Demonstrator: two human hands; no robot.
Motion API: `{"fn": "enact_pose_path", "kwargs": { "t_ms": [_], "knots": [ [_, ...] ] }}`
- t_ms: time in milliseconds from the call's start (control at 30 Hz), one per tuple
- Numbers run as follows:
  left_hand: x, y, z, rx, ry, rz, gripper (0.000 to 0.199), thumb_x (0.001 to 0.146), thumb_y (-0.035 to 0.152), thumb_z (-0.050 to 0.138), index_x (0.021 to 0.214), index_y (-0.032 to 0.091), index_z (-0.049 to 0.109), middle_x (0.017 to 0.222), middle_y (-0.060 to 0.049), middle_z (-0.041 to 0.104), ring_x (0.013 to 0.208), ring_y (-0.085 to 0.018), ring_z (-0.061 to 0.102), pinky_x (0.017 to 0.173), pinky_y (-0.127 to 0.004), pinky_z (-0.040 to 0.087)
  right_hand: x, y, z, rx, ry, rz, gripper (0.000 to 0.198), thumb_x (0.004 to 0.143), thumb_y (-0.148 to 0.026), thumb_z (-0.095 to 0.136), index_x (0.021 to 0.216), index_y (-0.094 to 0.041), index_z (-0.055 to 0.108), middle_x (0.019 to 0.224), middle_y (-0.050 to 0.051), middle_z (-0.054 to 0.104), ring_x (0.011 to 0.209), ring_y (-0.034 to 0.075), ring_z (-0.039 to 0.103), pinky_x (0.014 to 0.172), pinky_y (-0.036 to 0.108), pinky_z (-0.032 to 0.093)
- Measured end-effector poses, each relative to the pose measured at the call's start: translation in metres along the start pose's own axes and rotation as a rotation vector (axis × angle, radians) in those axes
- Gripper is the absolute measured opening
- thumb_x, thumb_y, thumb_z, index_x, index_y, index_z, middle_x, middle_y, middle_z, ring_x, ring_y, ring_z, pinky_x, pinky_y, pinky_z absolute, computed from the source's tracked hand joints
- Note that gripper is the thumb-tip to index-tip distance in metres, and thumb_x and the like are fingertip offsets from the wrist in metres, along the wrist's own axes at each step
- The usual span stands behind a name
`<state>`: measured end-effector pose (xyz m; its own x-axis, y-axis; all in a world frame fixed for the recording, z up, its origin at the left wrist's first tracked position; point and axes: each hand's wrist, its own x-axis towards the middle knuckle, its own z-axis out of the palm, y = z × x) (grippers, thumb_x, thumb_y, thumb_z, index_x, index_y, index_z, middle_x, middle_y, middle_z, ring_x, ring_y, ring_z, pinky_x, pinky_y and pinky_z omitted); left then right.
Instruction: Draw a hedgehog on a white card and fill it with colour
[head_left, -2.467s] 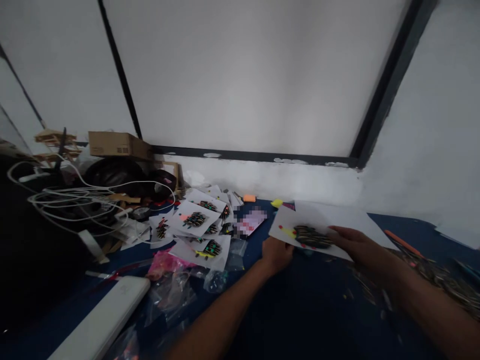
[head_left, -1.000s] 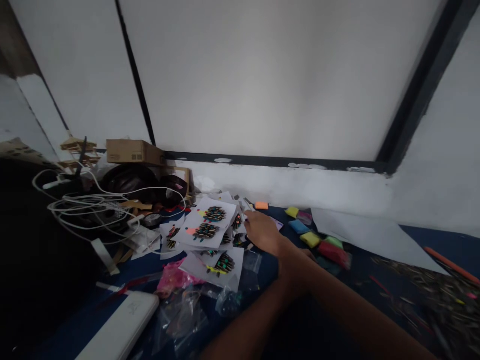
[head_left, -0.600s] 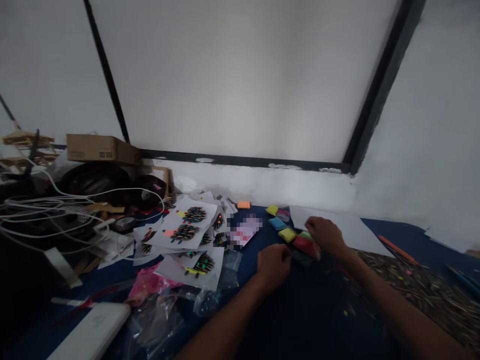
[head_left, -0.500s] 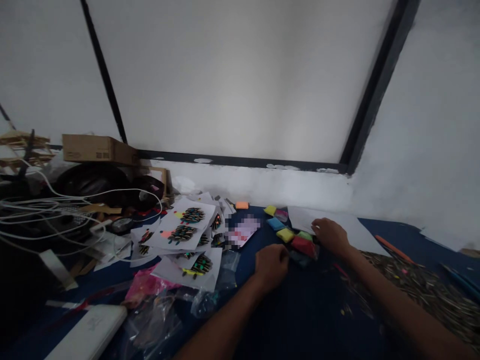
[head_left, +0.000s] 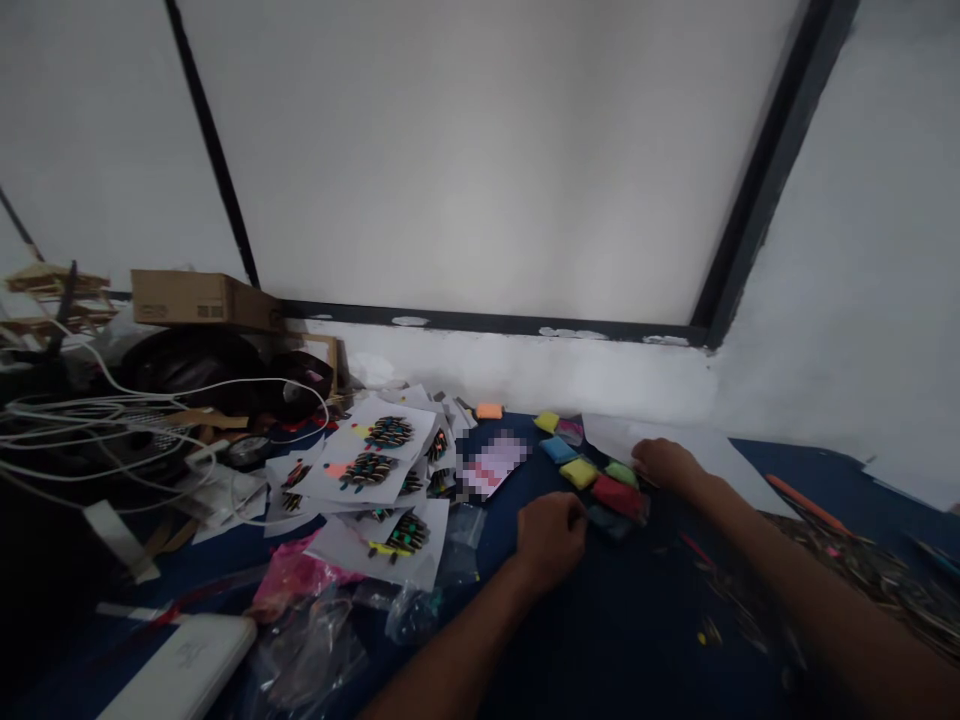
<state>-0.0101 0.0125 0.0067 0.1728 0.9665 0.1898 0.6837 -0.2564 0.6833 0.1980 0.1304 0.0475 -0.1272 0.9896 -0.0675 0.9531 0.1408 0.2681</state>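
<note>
My left hand (head_left: pixel 551 537) rests on the blue cloth with its fingers curled closed; anything inside them is hidden. Just beyond it lies a cluster of small coloured packets, among them a red packet (head_left: pixel 616 495), a yellow packet (head_left: pixel 578 473), a blue packet (head_left: pixel 558 450) and a green packet (head_left: pixel 622 475). My right hand (head_left: pixel 669 466) is over the near part of a white paper sheet (head_left: pixel 720 465), right of the green packet. Its fingers are bent together, and I cannot make out what they hold, if anything.
Paper sheets with spiky animal pictures (head_left: pixel 367 470) are piled at left, near crumpled clear plastic (head_left: pixel 311 640) and a white device (head_left: pixel 184 665). White cables (head_left: pixel 97 410) tangle farther left. A seed pile (head_left: pixel 877 575) and an orange stick (head_left: pixel 808 503) lie right. An orange packet (head_left: pixel 490 411) sits by the wall.
The whole scene has shifted slightly to the right in view. Both hands stay near the same packets with their fingers curled. My right forearm covers more of the seed pile.
</note>
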Motion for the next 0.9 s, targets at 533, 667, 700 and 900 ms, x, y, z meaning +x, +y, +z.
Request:
{"fn": "enact_pose_path", "kwargs": {
  "t_ms": [533,667,700,900],
  "knots": [
    [-0.001,0.001,-0.001,0.005,0.005,-0.005,0.023,0.078,0.022,0.048,0.09,0.023,0.068,0.093,0.0,0.07,0.089,-0.018,0.062,0.076,-0.027,0.044,-0.02,-0.001,-0.015,-0.053,0.11,0.095,0.033,0.091,-0.032,0.056,0.12,-0.017,0.055,0.119,0.008,0.059,0.099,0.021,0.061,0.082,0.042,0.052],
    [-0.002,0.002,-0.003,-0.015,0.0,-0.004,0.023,0.079,0.022,0.048,0.09,0.023,0.068,0.095,-0.001,0.07,0.089,-0.017,0.062,0.078,-0.027,0.044,-0.027,0.004,-0.02,-0.028,0.146,0.156,0.032,0.091,-0.032,0.056,0.119,-0.017,0.056,0.119,0.008,0.059,0.099,0.021,0.061,0.082,0.042,0.052],
    [-0.003,0.003,-0.003,-0.019,-0.001,-0.005,0.023,0.079,0.021,0.048,0.09,0.023,0.068,0.095,-0.001,0.07,0.089,-0.018,0.063,0.078,-0.027,0.044,-0.029,0.005,-0.021,-0.017,0.151,0.165,0.032,0.091,-0.032,0.056,0.119,-0.017,0.056,0.119,0.008,0.059,0.098,0.02,0.061,0.082,0.041,0.052],
    [-0.002,0.003,-0.003,-0.068,0.014,-0.019,0.019,0.077,0.02,0.051,0.086,0.022,0.068,0.092,-0.003,0.07,0.088,-0.02,0.062,0.077,-0.028,0.043,-0.038,0.013,-0.022,0.073,0.23,0.212,0.029,0.091,-0.032,0.055,0.117,-0.018,0.057,0.118,0.008,0.06,0.097,0.019,0.061,0.081,0.04,0.052]
  ]
}}
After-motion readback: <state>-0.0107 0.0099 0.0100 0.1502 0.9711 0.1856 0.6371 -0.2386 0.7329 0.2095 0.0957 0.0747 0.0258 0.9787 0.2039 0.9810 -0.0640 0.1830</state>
